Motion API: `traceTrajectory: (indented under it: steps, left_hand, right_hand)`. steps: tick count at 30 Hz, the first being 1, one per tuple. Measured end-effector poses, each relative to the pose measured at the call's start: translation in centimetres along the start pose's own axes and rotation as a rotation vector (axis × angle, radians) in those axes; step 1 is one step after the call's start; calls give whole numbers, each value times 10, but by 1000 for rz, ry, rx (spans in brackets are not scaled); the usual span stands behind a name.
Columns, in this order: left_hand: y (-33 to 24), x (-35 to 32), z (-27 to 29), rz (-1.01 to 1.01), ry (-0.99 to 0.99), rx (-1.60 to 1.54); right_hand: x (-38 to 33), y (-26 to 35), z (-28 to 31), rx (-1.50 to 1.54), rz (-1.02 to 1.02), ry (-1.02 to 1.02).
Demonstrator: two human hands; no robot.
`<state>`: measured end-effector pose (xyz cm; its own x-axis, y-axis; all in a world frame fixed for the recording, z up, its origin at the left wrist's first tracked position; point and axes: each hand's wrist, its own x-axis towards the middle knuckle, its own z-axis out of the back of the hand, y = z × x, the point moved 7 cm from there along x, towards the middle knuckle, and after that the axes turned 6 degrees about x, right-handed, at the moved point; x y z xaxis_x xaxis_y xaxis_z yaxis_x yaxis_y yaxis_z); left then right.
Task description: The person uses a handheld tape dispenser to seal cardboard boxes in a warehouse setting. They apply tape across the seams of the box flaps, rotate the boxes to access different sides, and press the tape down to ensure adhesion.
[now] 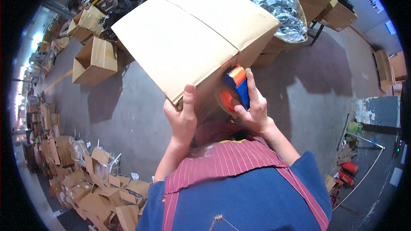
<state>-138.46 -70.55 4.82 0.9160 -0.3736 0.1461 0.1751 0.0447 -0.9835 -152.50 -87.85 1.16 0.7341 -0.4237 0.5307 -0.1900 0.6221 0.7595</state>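
Note:
A large cardboard box [188, 25] fills the upper middle, its top flaps folded down and meeting along a centre seam. My left hand [181, 111] grips its near left corner, thumb on the upper edge and the other fingers against the side. In my right hand [256, 107] is a blue and orange tape dispenser [242, 89] with a red round part beneath. Its front end is at the box's near side, just under the end of the seam. Whether tape touches the cardboard, I cannot tell.
Behind the box, an open carton [278, 8] holds clear plastic bags. An open empty carton [95, 62] stands to the left. Flattened and torn cardboard [98, 192] is heaped at lower left. Red cylinders [349, 173] and a pale pipe frame [364, 184] are at lower right.

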Motion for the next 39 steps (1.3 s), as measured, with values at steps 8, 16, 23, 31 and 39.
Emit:
traceTrajectory:
  steps: [8,16,23,31,39]
  left_hand:
    - [-12,14,-26,-76,22,-106]
    - [-19,30,-46,-77,287,-54]
    - [-31,48,-55,-217,290,128]
    - [-35,47,-35,-142,119,-124]
    - [-55,18,64,-134,-170,-316]
  right_hand:
    - [-14,5,23,-82,54,-83]
    - [-2,-21,19,109,8,-66]
    - [10,-32,23,86,4,-87]
    - [25,-10,24,-64,114,-75]
    - [65,84,20,-79,285,128]
